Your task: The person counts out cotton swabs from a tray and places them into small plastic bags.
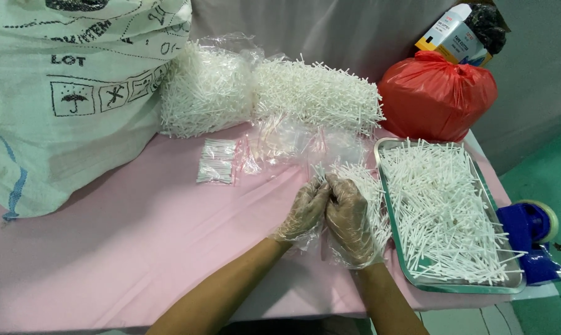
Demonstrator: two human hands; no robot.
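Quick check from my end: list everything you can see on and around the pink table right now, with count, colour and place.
woven sack: one, white with dark print, far left
loose stick heaps: two, white, back centre
filled small bag: one, clear, centre
empty small bags: several, clear, behind the hands
metal tray: one, silver, full of white sticks, right
plastic bag: one, red, back right
carton: one, white and yellow, behind the red bag
tape dispenser: one, blue, right edge
left hand: clear glove, on a stick bundle
right hand: clear glove, same bundle
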